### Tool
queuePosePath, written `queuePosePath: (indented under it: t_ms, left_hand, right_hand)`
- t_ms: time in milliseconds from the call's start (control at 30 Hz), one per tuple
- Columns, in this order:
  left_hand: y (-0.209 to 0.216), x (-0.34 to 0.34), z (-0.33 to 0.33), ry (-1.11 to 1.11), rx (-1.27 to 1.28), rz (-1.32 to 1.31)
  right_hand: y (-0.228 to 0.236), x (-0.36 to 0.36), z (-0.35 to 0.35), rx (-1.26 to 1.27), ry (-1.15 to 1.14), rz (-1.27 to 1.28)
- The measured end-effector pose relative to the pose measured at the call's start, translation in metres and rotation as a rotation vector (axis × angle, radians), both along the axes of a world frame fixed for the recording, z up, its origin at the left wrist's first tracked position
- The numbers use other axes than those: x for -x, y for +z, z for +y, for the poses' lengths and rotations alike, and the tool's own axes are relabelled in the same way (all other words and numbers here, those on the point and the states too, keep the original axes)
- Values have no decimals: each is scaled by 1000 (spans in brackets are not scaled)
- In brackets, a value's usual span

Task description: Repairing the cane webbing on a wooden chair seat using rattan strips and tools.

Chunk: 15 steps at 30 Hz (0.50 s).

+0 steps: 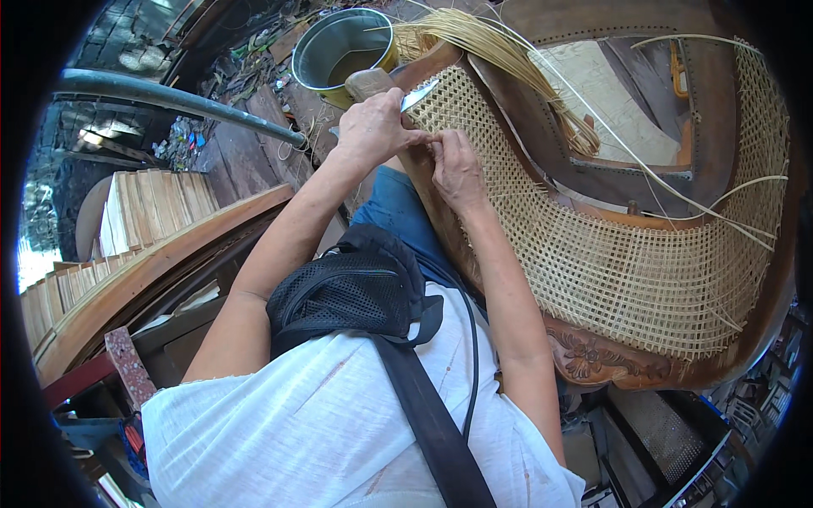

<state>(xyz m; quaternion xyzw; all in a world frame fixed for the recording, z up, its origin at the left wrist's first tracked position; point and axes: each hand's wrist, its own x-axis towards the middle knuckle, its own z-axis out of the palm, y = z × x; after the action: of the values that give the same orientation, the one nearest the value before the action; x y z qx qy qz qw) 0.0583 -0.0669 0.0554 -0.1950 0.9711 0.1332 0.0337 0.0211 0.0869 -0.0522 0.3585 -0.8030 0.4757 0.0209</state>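
A curved wooden chair frame with woven cane [593, 262] leans across my lap to the right. My left hand [373, 127] is closed at its upper left edge, by the rounded wooden end [368, 82]. From under its fingers a shiny, pointed blade-like tool [419, 95] sticks out over the weave; its grip is hidden. My right hand [458, 172] is closed in a pinch at the cane's border, its fingertips close to the left thumb. What those fingertips hold is too small to make out. Long loose cane strands [648, 169] trail across the frame's opening.
A metal bucket [343, 51] with liquid stands beyond my left hand, beside a bundle of cane strands [474, 32]. A grey pipe [182, 103] juts in from the left. Curved wooden furniture parts [161, 267] and stacked wooden pieces [157, 212] lie on the left.
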Motion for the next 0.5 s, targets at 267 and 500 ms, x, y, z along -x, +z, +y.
queuePosePath:
  t_ms: [267,500]
  left_hand:
    - [-23,-19,-37,47,-359,378]
    - [-2,-40,-30,94,-517,317]
  right_hand:
    - [29,11,-6,-346,118,59]
    - [43,2,-15,-436,67,156]
